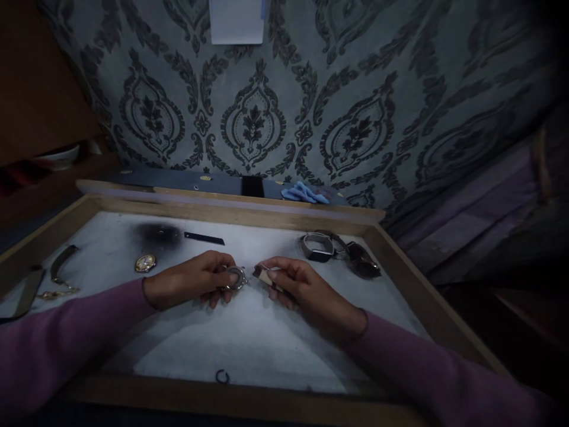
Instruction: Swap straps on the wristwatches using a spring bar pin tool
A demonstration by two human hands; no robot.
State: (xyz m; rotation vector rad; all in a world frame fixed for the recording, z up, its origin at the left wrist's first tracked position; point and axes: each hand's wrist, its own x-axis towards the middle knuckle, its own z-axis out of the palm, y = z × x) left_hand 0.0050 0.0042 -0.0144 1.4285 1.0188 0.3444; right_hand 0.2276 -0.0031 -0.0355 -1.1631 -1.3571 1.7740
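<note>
Over the middle of a white-bottomed wooden tray (222, 212), my left hand (189, 277) grips a round silver watch case (238, 277), thumb resting on its face. My right hand (311, 290) pinches a short watch strap (265, 276), brown on one side and pale on the other. A small gap separates the strap's end from the case. Left of my left hand lies a round watch head (145, 263) with a gold-toned dial. Beyond both hands is a flat black strip (204, 238), which looks like a strap piece.
A square-cased watch (317, 247) and a dark rounded object (363, 261) lie at the tray's right. Strap pieces (63, 264) and a gold chain (57, 292) lie left. A black open ring (222, 376) sits near the front. Behind are a blue cloth (304, 192) and patterned wall (253, 124).
</note>
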